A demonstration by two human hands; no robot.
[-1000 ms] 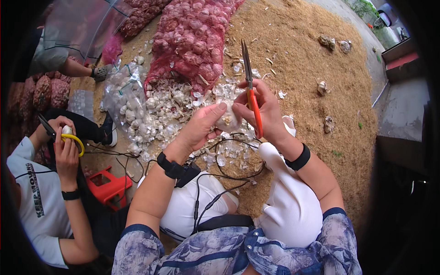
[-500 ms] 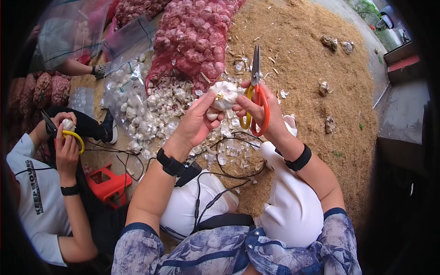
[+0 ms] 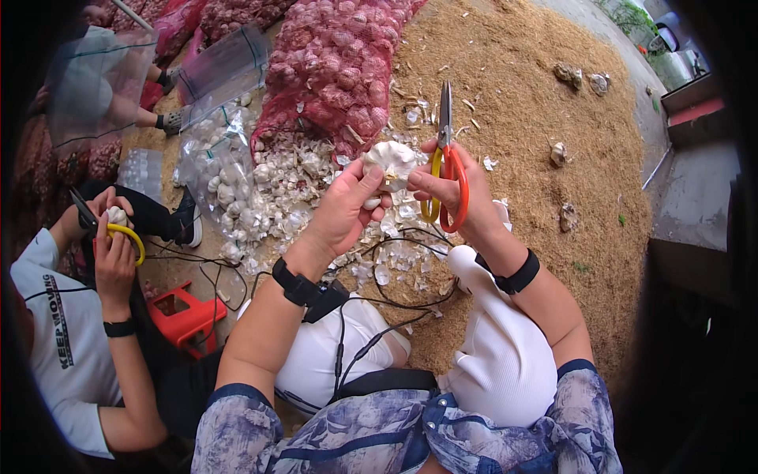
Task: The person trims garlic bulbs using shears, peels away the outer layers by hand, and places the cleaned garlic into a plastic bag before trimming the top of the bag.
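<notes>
My left hand (image 3: pixel 347 204) grips a white garlic bulb (image 3: pixel 390 162), thumb across its front. A smaller pale piece, perhaps a clove (image 3: pixel 372 203), sits low between the fingers of that hand. In my right hand (image 3: pixel 466 189) are scissors (image 3: pixel 448 170) with one yellow and one red-orange handle loop; their closed blades point away from me. The thumb and fingertips of that hand reach to the bulb's right side. Below the hands lie loose peeled skins (image 3: pixel 383 274) and black cables (image 3: pixel 410 237). Past the bulb, a pink mesh sack (image 3: pixel 335 71) full of garlic leans over a heap of garlic (image 3: pixel 304 170).
A clear plastic bag (image 3: pixel 217 178) of garlic stands left of the heap. On the left a co-worker's hands (image 3: pixel 114 237) hold a bulb and yellow-handled scissors, beside a red plastic stool (image 3: pixel 185 316). Another person's legs and a clear bag (image 3: pixel 103 95) are farther back. Sawdust-like husks (image 3: pixel 529 103) cover the right side.
The bulb has turned and shifted slightly right in my left hand. My right fingertips stay at its side, scissors hardly moved. At far left, the clear bag and person behind have shifted.
</notes>
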